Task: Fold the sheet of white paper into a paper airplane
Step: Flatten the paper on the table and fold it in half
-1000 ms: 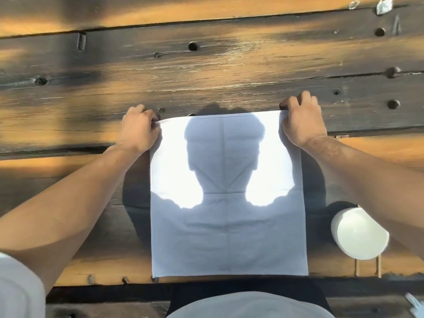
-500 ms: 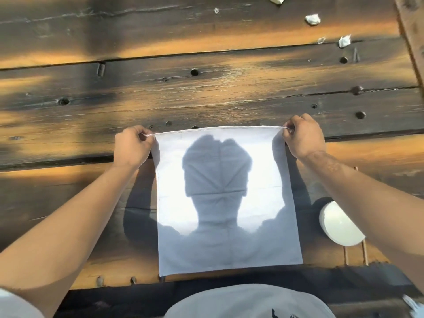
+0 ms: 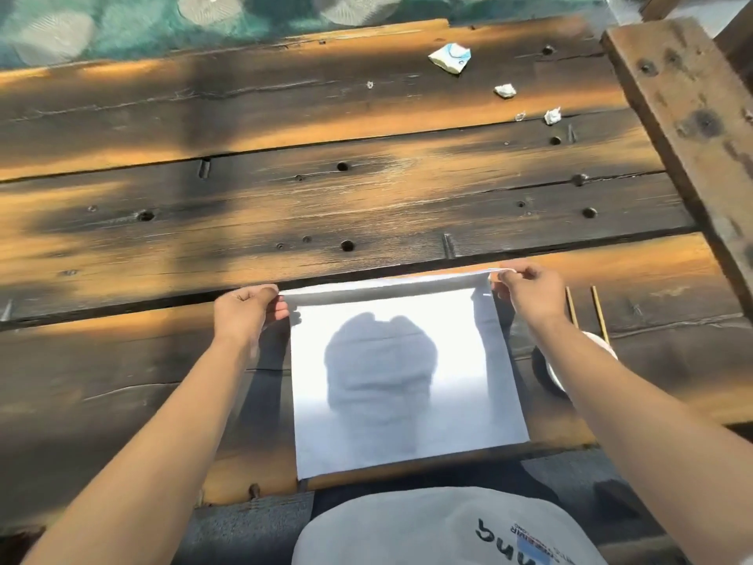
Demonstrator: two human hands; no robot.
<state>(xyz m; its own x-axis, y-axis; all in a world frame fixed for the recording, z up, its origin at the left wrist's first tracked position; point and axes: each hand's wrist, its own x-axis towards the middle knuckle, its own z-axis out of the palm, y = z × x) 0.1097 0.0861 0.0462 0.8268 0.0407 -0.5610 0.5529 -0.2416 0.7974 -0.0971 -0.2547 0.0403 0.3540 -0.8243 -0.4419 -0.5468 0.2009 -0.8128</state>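
Table [image 3: 366, 205] | we pinch the paper [image 3: 399, 373] far corners, left hand [image 3: 244, 316] and right hand [image 3: 529, 291] | far edge now lifted off, curling toward us | first fold starting

At six o'clock, the person's white shirt [image 3: 440, 528] carries the only lettering: large dark characters, seen upside down and cut off at the bottom edge, of which something like "nG" or "ung" shows. Beside them runs a short line of small red print over a blue patch, too small and blurred to read. At one o'clock, a crumpled white wrapper [image 3: 450, 58] on the wooden table [image 3: 366, 197] bears blue markings, but no letters can be told there.
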